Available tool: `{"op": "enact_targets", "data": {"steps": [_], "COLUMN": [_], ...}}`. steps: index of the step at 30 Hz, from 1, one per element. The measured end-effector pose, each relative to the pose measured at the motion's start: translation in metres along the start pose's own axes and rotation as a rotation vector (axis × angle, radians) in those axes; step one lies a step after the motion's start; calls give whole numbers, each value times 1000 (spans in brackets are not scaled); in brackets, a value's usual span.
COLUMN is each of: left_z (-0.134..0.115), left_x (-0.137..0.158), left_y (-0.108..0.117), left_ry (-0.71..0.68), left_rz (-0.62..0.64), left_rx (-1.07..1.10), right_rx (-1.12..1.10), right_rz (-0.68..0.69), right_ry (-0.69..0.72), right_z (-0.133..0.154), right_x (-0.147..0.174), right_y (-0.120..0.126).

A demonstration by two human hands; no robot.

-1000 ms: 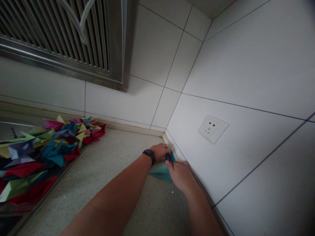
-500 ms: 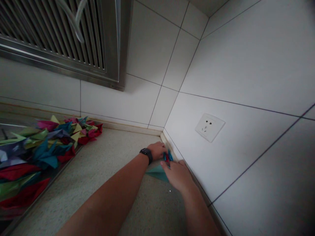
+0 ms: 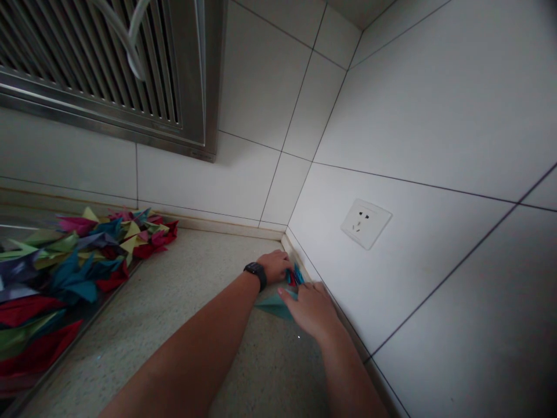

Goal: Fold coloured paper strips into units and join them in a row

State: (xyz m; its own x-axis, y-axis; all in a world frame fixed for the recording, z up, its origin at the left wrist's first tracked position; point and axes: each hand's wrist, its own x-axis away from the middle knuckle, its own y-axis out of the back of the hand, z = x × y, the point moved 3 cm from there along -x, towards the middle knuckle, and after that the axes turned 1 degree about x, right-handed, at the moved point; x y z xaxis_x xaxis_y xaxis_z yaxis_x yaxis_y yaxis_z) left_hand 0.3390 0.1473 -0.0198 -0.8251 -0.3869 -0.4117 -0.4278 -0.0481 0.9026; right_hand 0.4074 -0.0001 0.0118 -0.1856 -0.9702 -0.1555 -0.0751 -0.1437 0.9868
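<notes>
My left hand [image 3: 275, 266], with a black watch on its wrist, reaches into the counter corner. Its fingers curl against a small cluster of blue and red folded paper [image 3: 296, 275], and the fingertips are partly hidden. Close by on the near side, my right hand [image 3: 312, 307] has its thumb apart from its fingers, which lie along the wall edge by the cluster. A teal folded paper piece [image 3: 275, 306] lies flat on the counter, its right end at my right thumb. Whether that thumb presses on it, I cannot tell.
A heap of colourful folded paper cranes [image 3: 82, 255] covers a dark recessed surface at the left. The speckled counter [image 3: 209, 255] meets tiled walls in a corner. A wall socket [image 3: 366, 223] sits at the right; a metal range hood [image 3: 191, 98] hangs upper left.
The view has shifted slightly, so the surroundings sit a little further left. My right hand has moved slightly, its thumb now over the teal paper. My left hand stays at the cluster.
</notes>
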Motion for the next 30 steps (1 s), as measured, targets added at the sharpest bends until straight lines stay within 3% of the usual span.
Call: {"op": "enact_targets", "data": {"steps": [19, 30], "left_z": [1, 0], "left_x": [0, 1], "left_y": [1, 3], "left_ry": [22, -5], "left_rz": [17, -3], "left_rx": [-1, 4], "right_rx": [-23, -93], "right_rz": [8, 6], "right_ry": [22, -38], "right_z": [-5, -8], "right_x": [-7, -16], "right_y": [-5, -13]}}
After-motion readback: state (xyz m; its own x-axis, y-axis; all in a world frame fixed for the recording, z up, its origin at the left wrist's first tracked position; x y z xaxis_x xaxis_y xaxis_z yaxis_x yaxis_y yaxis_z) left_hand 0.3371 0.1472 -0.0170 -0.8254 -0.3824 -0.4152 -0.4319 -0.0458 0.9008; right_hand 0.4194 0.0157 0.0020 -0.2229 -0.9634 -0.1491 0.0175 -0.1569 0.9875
